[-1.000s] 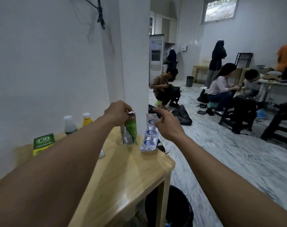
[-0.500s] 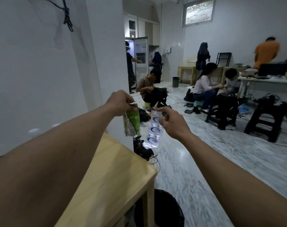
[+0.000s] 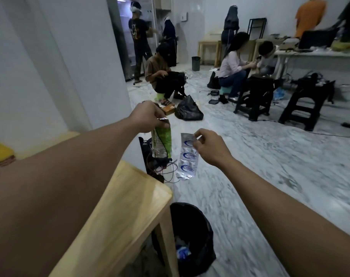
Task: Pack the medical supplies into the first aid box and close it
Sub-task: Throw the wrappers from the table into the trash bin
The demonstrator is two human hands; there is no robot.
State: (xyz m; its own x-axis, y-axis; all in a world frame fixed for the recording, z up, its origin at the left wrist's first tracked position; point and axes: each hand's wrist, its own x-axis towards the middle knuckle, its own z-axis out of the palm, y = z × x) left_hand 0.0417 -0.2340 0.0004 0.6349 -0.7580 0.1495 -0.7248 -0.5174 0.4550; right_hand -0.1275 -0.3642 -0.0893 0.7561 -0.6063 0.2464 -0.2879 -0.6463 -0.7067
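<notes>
My left hand pinches the top of a green and clear plastic wrapper, which hangs down past the far corner of the wooden table. To its right, my right hand pinches the top edge of a clear plastic wrapper with blue round marks, which dangles over the floor. Both wrappers hang apart from each other. No first aid box is in view.
A black bin with a liner stands on the floor beside the table leg, below the wrappers. A yellow-capped bottle sits at the left edge. Cables lie by the pillar. Several people sit or stand across the marble floor near black stools.
The view has swung right and down, away from the tabletop. Both hands moved with their wrappers off the table, out over the floor above the bin. The boxes and bottles left the view.
</notes>
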